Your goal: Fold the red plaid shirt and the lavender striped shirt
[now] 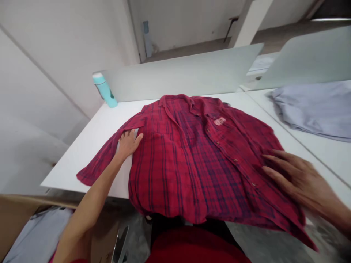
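A red plaid shirt (167,164) with dark blue lines lies spread on the white table, its front unbuttoned and its collar toward the far edge. Its lower hem hangs past the near edge. My left hand (128,143) rests with fingers spread between the body of the shirt and the sleeve on the left, touching that sleeve. On the other side, my right hand (298,179) lies over the right front panel, fingers stretched out and slightly blurred. A light patch (219,121) shows on the chest. Neither hand grips anything.
A turquoise bottle (105,90) stands at the table's far left corner, by a frosted divider (175,78). Folded grey cloth (315,107) lies on the adjoining table at right. Below left, a cardboard box (16,208) holds grey cloth (41,233).
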Demonstrator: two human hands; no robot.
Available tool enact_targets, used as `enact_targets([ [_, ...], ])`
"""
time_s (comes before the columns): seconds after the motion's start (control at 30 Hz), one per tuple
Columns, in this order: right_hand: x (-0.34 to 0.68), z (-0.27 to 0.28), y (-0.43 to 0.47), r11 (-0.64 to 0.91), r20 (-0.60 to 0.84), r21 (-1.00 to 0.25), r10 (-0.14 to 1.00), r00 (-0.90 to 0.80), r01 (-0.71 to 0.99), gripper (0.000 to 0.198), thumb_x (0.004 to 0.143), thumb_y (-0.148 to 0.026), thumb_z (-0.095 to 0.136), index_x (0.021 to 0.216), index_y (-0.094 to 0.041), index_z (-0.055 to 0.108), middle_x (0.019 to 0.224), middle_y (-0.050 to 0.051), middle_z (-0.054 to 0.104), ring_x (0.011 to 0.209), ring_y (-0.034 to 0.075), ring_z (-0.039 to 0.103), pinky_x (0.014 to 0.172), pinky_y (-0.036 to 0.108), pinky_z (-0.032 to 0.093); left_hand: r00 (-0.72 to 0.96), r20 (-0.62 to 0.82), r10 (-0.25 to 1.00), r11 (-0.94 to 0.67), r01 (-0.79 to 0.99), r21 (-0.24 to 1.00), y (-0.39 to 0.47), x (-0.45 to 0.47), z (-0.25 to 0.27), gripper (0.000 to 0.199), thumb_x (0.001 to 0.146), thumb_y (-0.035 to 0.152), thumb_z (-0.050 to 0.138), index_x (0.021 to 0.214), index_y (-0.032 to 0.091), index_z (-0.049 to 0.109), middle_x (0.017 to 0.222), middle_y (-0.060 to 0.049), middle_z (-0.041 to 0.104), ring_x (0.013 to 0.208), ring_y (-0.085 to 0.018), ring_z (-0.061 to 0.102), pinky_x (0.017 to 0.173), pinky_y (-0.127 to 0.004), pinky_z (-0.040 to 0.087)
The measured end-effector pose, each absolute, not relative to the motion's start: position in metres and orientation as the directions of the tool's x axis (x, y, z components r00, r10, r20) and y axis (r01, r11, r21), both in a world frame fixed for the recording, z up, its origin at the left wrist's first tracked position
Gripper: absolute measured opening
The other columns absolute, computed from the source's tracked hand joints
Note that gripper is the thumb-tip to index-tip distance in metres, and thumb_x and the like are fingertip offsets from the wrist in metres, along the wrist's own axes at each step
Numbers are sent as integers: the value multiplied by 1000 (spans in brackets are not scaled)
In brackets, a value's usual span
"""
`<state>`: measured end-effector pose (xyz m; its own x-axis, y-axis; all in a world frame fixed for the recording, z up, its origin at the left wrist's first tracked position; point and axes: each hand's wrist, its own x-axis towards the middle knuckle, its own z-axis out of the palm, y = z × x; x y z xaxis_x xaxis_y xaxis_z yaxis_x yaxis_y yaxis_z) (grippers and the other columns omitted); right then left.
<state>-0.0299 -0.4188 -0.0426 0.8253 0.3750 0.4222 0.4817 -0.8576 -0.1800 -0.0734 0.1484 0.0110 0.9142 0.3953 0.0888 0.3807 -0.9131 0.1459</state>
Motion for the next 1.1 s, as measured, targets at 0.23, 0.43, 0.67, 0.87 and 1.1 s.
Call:
enact_targets([
  [0.23,-37,-49,-415,-848,346,-293,335,876,441,52,100,-55,46,139,-26,64,145,14,65,138,33,60,120,53,48,796,190,574,-815,534,225,152,-5,8,66,99,61,47,132,8,69,146,-32,57,144,-51,44,115,-73,35],
  [0.43,-46,-47,-400,-875,363,-263,300,882,406,56,102,-60,45,140,-24,65,148,12,63,136,35,61,115,60,49,762,253,596,-799,532,281,177,29,11,43,102,37,41,117,18,76,133,-24,67,126,-44,61,101,-62,50],
  [0.67,-60,-46,-384,-910,350,-238,246,904,340,53,104,-60,43,142,-28,63,150,10,61,137,35,59,111,60,50,711,273,648,-755,550,358,209,56,13,42,99,31,44,120,12,75,123,-21,72,117,-37,66,95,-46,52],
  [0.87,-71,-42,-360,-931,360,-183,234,903,315,56,105,-62,38,142,-26,61,148,13,62,135,38,60,105,61,51,743,252,620,-783,565,260,220,70,12,37,99,32,41,107,15,73,109,-16,73,101,-30,67,91,-39,51],
  [1.1,-72,-42,-345,-911,438,-190,256,862,367,63,106,-63,35,136,-16,65,143,17,65,127,41,64,103,65,51,826,207,524,-851,493,182,210,50,23,40,99,29,43,121,9,70,130,-23,68,128,-33,59,108,-41,47],
])
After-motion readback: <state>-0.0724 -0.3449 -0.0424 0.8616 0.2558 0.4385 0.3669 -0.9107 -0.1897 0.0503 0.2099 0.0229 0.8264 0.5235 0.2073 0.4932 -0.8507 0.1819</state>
